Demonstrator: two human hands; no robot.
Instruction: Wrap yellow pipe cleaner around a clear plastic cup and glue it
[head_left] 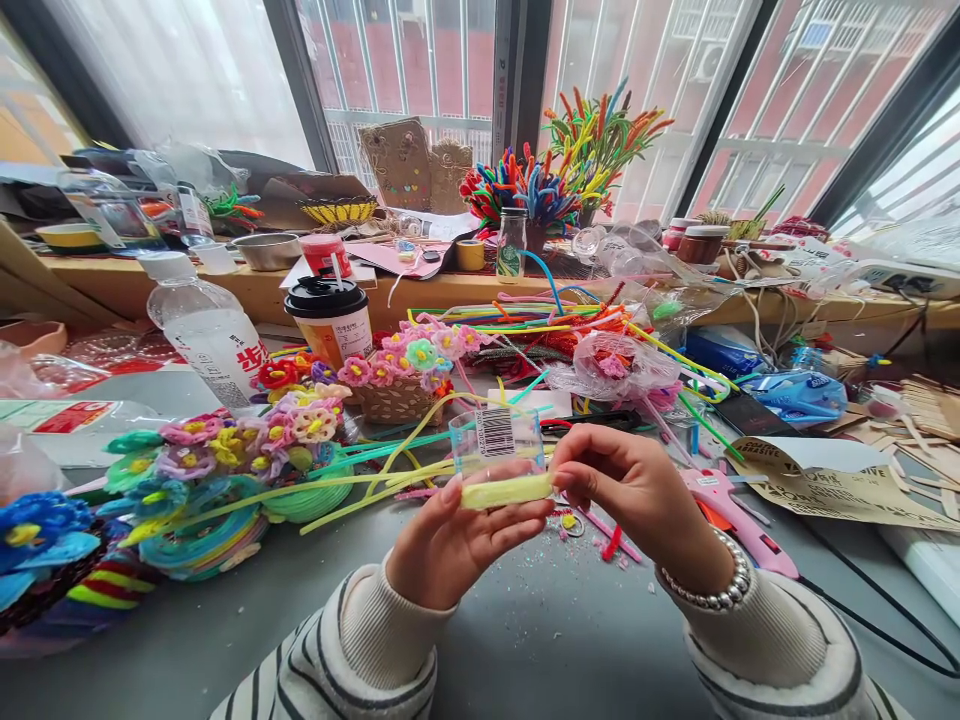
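A small clear plastic box [465, 440] with a barcode label is held up over the table. Along its lower edge runs a fuzzy pale yellow pipe cleaner [504, 491], seemingly wound round it. My left hand [457, 550] supports both from below, palm up, its thumb at the left end and its fingers stretched under the yellow band. At the right end, the thumb and forefinger of my right hand [619, 490] pinch the tip of the pipe cleaner. Long yellow pipe cleaners [360, 505] lie behind my left hand.
Pipe-cleaner flowers [225, 440] fill the left side. A water bottle [206, 325] and a lidded cup [330, 320] stand behind them. A pink glue gun [739, 520] with its cord lies at right, beside sandpaper [825, 485]. Glitter and scraps dot the grey table [540, 660].
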